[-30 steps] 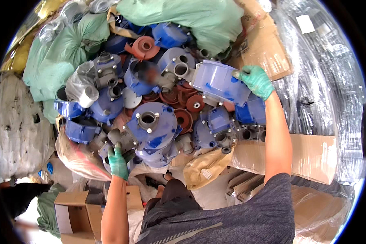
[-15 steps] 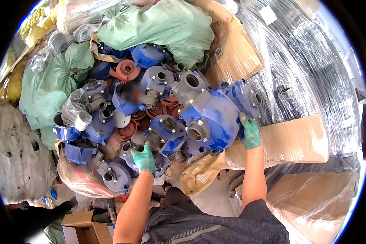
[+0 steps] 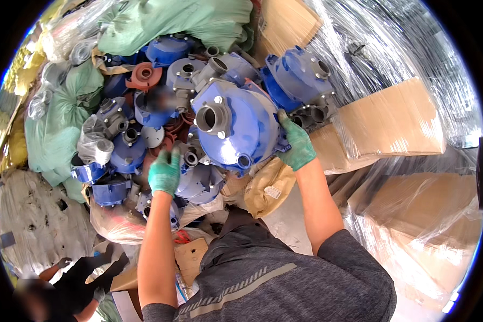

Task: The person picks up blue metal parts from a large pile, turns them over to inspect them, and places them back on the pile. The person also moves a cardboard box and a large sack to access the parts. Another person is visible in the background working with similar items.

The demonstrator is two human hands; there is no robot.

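Observation:
A large blue round housing (image 3: 239,126) with a grey bolted port faces me, lifted over the right side of a heap of similar parts. My right hand (image 3: 297,142), in a green glove, grips its right edge; some fingers are hidden behind it. My left hand (image 3: 165,174), also gloved in green, is apart from that housing, over the heap's near side, its fingers stretched out and spread. Right of the left hand is another blue and grey housing (image 3: 198,185). A further blue housing (image 3: 295,80) with grey ports lies beyond my right hand.
Green sacks (image 3: 64,126) border the heap on the left and far side. Reddish round parts (image 3: 145,77) lie among the housings. Wrapped cardboard (image 3: 389,123) stands at the right, and a tan bag (image 3: 271,188) lies near me. Another person (image 3: 75,287) is at the lower left.
The large housing has moved left, turning its port toward me, with my right hand on it. My left hand has shifted left, off a grey part. More of the other person shows.

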